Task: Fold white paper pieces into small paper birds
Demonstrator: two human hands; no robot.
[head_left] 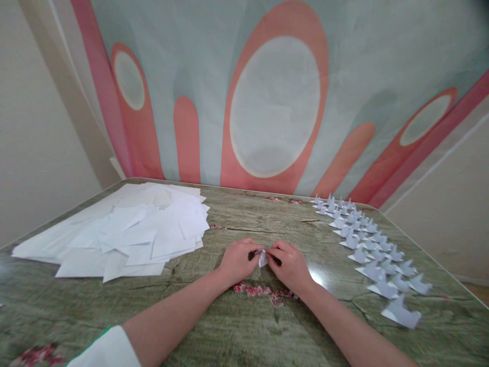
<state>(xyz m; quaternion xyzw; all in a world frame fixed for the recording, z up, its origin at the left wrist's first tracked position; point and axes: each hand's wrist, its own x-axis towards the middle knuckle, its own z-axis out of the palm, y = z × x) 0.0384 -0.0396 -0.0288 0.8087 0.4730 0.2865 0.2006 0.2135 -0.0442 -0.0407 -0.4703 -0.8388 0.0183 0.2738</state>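
Note:
A small folded piece of white paper [262,259] is held between my two hands over the middle of the table. My left hand [240,260] pinches it from the left with thumb and fingers. From the right, my right hand [287,265] grips its other side, fingers curled. Much of the paper is covered by the fingertips, so its exact folded shape is hard to make out. Off to the right, several white origami birds [401,312] stand in rows.
A large loose pile of white paper sheets [130,229] covers the table's left side. The wood-patterned table [214,326] has printed pink flowers. Behind it hangs a grey-green backdrop [206,46] with orange shapes, and walls rise on both sides.

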